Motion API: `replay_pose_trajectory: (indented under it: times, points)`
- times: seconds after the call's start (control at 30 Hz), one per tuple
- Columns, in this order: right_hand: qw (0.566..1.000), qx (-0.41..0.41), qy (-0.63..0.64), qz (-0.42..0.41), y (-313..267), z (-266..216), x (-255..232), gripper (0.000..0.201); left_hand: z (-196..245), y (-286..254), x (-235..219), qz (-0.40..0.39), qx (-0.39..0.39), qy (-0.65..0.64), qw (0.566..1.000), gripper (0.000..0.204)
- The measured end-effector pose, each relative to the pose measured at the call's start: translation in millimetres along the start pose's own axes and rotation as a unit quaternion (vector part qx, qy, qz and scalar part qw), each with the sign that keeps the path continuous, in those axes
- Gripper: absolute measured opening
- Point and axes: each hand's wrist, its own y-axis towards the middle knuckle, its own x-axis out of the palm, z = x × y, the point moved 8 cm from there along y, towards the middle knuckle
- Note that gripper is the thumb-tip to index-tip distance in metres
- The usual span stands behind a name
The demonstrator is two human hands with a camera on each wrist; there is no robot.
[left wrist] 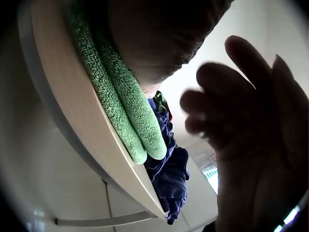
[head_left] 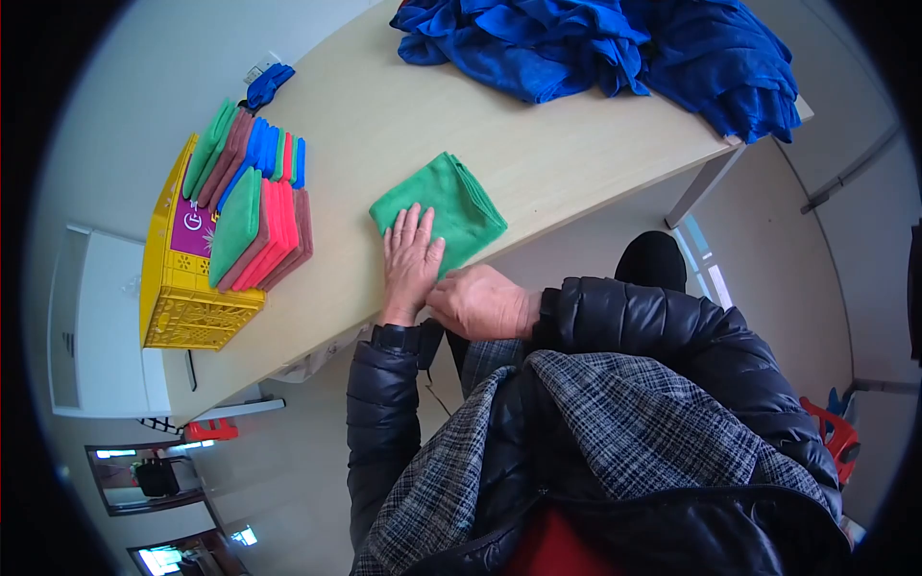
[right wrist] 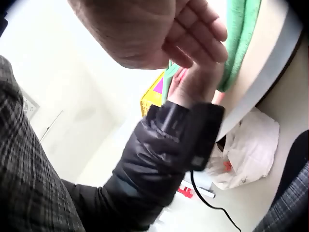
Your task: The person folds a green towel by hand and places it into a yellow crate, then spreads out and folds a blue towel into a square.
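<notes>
A folded green cloth (head_left: 456, 206) lies near the table's front edge. On its left part rests my left hand (head_left: 411, 264), palm down with fingers straight. The cloth's thick folded edge (left wrist: 130, 104) shows in the left wrist view, beneath that hand. My right hand (head_left: 483, 302) is beside the left wrist at the table edge, fingers loosely bent and holding nothing. In the left wrist view the right hand (left wrist: 246, 116) appears dark, apart from the cloth, with its fingers spread a little.
To the left, folded green, brown, red and blue cloths (head_left: 259, 230) stand stacked against a yellow crate (head_left: 197, 312). A heap of blue cloths (head_left: 576, 43) covers the far right of the table (head_left: 355, 125). Beneath the front edge hangs a white bag (right wrist: 253, 150).
</notes>
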Motion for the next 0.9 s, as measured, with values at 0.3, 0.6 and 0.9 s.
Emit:
replay_pose_trajectory:
  times: [0.3, 0.6, 0.9]
  points:
    - [0.94, 0.12, -0.03, 0.317, 30, 74, -39, 0.054, 1, -5, 5, 0.008, -0.045, 0.007, 0.999, 0.062]
    - [0.956, 0.176, -0.111, 0.204, 41, 105, -23, 0.064, -43, -5, 0, 0.005, -0.082, 0.005, 0.997, 0.06]
    - [0.958, 0.167, -0.117, 0.202, 39, 102, -24, 0.064, -53, 13, -21, -0.003, -0.187, 0.108, 0.976, 0.057]
